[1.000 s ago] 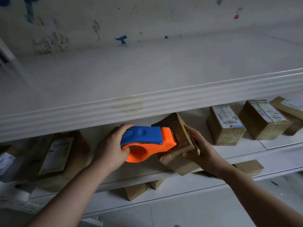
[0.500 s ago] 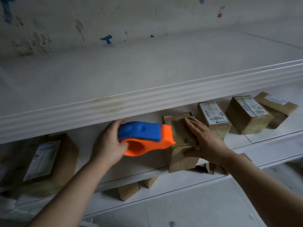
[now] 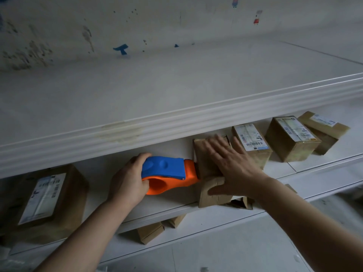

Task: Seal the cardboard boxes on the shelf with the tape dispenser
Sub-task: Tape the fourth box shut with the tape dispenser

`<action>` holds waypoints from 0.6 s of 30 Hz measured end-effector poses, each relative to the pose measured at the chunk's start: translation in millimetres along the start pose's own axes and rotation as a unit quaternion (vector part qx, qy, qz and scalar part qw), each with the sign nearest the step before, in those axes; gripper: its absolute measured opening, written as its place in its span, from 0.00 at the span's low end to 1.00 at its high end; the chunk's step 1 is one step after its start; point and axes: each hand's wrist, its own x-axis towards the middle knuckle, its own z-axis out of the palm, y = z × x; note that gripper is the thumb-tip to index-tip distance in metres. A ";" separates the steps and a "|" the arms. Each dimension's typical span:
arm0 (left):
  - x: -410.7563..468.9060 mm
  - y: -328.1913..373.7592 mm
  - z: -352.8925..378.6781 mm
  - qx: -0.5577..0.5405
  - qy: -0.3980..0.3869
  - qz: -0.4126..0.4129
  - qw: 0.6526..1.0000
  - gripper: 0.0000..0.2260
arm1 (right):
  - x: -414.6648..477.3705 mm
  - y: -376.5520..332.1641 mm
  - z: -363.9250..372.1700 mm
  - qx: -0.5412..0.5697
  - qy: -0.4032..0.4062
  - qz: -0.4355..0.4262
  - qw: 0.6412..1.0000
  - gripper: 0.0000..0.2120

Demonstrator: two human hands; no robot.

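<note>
Dim, flat, bluish light, no glare. Deep shadow under the upper shelf [image 3: 176,122], darkest lower left. Right hand [image 3: 233,169] fingertips motion-blurred. Wide-angle bowing at frame edges; lower right smeared.

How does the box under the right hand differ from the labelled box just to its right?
The box under the right hand is plain brown cardboard with no label showing; the labelled box carries a white barcode sticker on top. The first overhangs the shelf edge, touched by the tape dispenser in the left hand; the labelled one sits further back, untouched. Both are small brown cardboard boxes.
</note>
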 end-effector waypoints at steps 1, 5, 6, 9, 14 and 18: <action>0.2 -0.6 -0.6 0.004 -0.006 -0.002 1.000 0.30 | 4.4 -9.6 3.9 -0.004 0.017 -0.023 1.000 0.59; -0.7 -3.8 -2.9 0.002 -0.022 -0.004 1.000 0.29 | 13.0 -19.7 16.5 0.003 -0.004 -0.032 0.999 0.52; -2.3 -4.8 -3.2 -0.013 -0.025 -0.005 1.000 0.29 | 12.0 -18.6 16.9 -0.001 -0.007 -0.032 0.999 0.50; -6.2 -9.8 -4.3 -0.054 -0.020 -0.009 0.998 0.27 | 11.5 -16.7 15.1 0.039 0.029 -0.051 0.997 0.45; 3.3 0.6 -12.7 -0.119 0.001 -0.009 0.993 0.26 | 8.4 -13.0 25.8 0.409 0.145 0.035 0.900 0.41; 6.4 37.3 -5.9 0.065 -0.045 0.061 0.995 0.28 | -26.9 -4.4 72.1 0.371 0.086 0.075 0.922 0.37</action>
